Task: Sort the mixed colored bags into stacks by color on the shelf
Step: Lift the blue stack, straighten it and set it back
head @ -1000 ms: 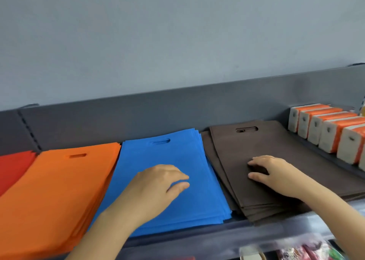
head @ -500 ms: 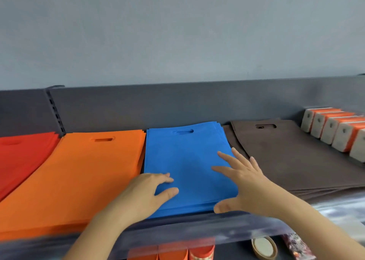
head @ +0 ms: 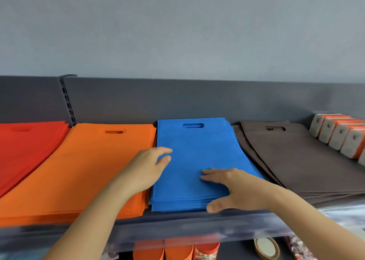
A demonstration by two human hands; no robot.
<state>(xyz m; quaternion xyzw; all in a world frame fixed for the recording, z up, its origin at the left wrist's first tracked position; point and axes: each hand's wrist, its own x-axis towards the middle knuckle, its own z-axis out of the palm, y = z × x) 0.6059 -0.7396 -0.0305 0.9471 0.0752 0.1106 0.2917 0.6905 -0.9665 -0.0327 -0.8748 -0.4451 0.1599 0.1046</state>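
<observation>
Flat bags lie in stacks side by side on a grey shelf [head: 197,218]: red [head: 25,147] at the far left, then orange [head: 79,167], blue [head: 197,147] and brown [head: 296,161]. Both hands are on the blue stack. My left hand [head: 148,169] rests at its left edge, over the seam with the orange stack, fingers loosely bent. My right hand [head: 231,188] lies flat on the stack's near right part, thumb down over the front edge. Neither hand grips a bag.
A row of white and orange boxes [head: 339,133] stands at the shelf's right end. A slotted upright [head: 68,102] rises between the red and orange stacks. On the shelf below are orange cans [head: 177,250] and a round lid [head: 265,248].
My right hand left the brown stack and came down flat on the blue stack. My left hand slid to the blue stack's left edge. The view panned left.
</observation>
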